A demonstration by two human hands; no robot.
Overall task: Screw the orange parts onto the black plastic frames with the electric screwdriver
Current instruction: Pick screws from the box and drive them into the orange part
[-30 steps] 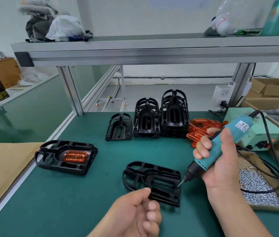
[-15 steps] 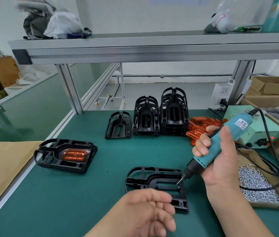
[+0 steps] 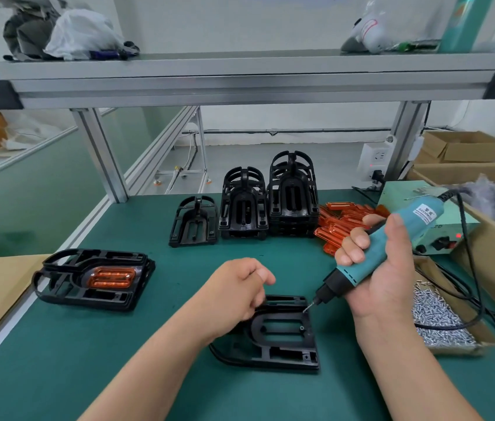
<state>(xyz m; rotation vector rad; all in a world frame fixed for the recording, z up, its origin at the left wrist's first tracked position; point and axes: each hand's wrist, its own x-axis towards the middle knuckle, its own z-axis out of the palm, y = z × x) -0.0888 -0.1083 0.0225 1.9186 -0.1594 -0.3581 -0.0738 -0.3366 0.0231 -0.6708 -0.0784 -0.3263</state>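
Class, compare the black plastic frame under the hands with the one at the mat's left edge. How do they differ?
The near black plastic frame has an empty middle opening; the left black plastic frame holds an orange part. The teal electric screwdriver points at the near frame's corner; no hand is near the left frame. Both lie flat.

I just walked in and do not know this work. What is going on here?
A person is assembling parts. The right hand grips an electric screwdriver, its tip at a corner of the black frame lying in front, which holds no orange part yet. The left hand is at that frame's far edge; whether it grips it is unclear. A finished frame lies at left; loose orange parts and screws wait at right.
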